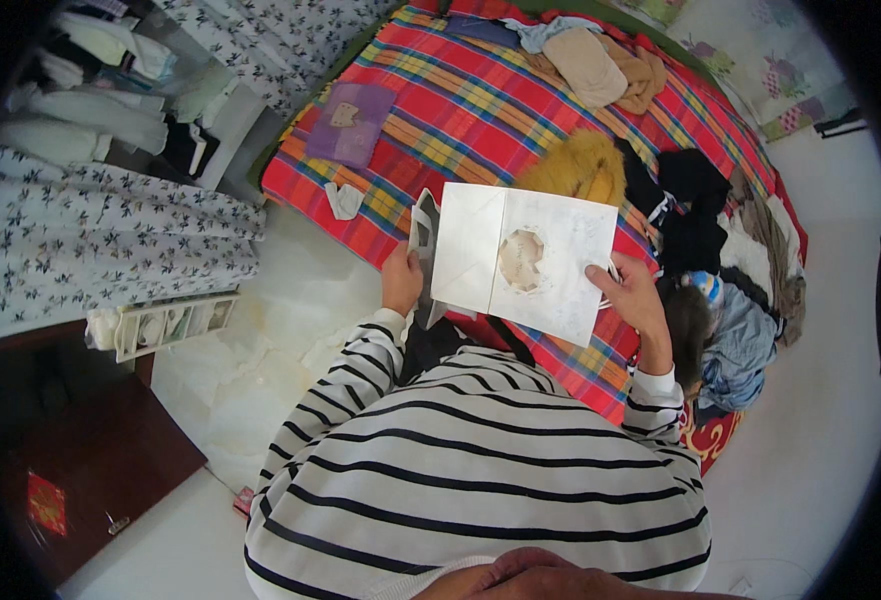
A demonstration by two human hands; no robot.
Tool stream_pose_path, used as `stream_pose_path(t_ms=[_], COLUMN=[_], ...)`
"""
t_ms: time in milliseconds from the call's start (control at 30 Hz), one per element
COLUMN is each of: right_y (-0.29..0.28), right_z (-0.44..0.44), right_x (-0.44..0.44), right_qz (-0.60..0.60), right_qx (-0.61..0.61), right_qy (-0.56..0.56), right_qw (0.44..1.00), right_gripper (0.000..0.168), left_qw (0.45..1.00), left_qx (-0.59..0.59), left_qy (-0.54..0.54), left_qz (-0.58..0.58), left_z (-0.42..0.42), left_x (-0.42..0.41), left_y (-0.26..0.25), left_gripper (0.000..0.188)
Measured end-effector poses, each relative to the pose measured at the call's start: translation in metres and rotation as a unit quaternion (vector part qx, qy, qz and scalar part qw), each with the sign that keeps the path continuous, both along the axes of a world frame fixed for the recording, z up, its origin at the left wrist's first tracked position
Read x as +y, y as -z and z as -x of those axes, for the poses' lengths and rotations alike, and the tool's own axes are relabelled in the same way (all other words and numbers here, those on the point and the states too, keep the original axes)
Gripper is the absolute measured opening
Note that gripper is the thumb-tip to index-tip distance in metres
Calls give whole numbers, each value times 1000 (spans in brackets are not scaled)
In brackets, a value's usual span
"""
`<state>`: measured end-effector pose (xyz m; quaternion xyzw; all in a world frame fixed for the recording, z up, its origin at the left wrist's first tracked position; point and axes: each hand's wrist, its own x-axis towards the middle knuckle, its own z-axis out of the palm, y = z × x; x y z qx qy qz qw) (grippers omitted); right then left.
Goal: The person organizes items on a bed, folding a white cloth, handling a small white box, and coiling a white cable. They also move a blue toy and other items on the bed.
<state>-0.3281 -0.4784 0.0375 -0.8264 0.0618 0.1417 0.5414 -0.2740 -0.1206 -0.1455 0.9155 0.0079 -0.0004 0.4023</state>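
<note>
Above the bed's near edge I hold up a white paper bag (553, 285), turned on its side. It bears a gold faceted heart-like motif with writing. My right hand (629, 292) grips its right edge, thumb on the front, by the pale cord handles (607, 298). My left hand (403, 277) is closed on a grey and white flat item (427, 225), perhaps another bag, just left of the white bag and partly behind it. The left fingertips are hidden, and so is most of that item.
Plaid bedding (455, 97) covers the bed. On it lie a purple cloth (354, 124), a small white cloth (344, 201), a yellow furry item (579, 165), black garments (692, 210) and blue denim-like clothing (740, 345). A white rack (177, 326) and brown door (110, 480) stand left.
</note>
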Motion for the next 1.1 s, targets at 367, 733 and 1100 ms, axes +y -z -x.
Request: stream_pose_path(t_ms=[367,733,1100], right_y=[-19,-77,-41], right_z=[-27,-60,-116], right_x=[55,222,452], right_qz=[41,226,116], right_qx=[-118,-351,-270], right_qy=[-120,-255,-408], right_qw=[985,872,864], right_gripper=[22,14,21], left_qw=[981,960,919], left_qx=[-109,-51,-40], left_qy=[-159,-274,-392], left_qz=[3,5,5], left_z=[54,86,169], left_x=[72,218,385], left_y=[-53,-41,-62], left_gripper=[18,19,18])
